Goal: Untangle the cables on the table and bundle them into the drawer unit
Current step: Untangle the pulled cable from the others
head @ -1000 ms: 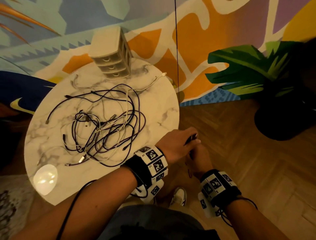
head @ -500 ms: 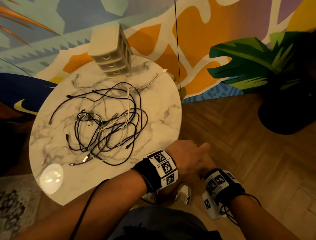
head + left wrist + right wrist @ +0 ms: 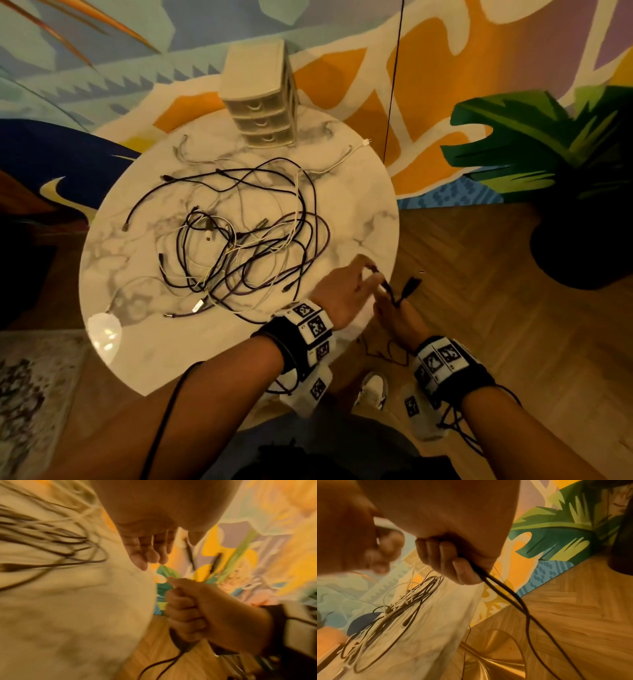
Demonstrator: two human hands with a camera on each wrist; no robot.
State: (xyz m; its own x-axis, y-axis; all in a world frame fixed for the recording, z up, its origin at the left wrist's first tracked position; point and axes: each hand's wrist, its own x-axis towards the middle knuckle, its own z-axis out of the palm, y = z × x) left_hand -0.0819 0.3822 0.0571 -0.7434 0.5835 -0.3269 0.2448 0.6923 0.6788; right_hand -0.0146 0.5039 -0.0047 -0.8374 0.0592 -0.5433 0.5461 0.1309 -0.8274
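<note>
Head view: a doubled thin black cable (image 3: pixel 389 290) is clenched in the right hand (image 3: pixel 397 322) and its plug (image 3: pixel 375 269) pinched by the left hand (image 3: pixel 342 291), apparently to align ends for bundling.

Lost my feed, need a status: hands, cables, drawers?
Right hand grips folded black cable off table edge. Left hand pinches its end. Tangle on table. Drawer unit shut.

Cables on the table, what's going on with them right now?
The right hand grips one folded black cable just off the edge of the table, its plugs sticking up. The left hand is at one plug; whether it pinches it is unclear. The other cables lie tangled on the table, and the drawer unit at the far edge has all drawers shut.
</note>
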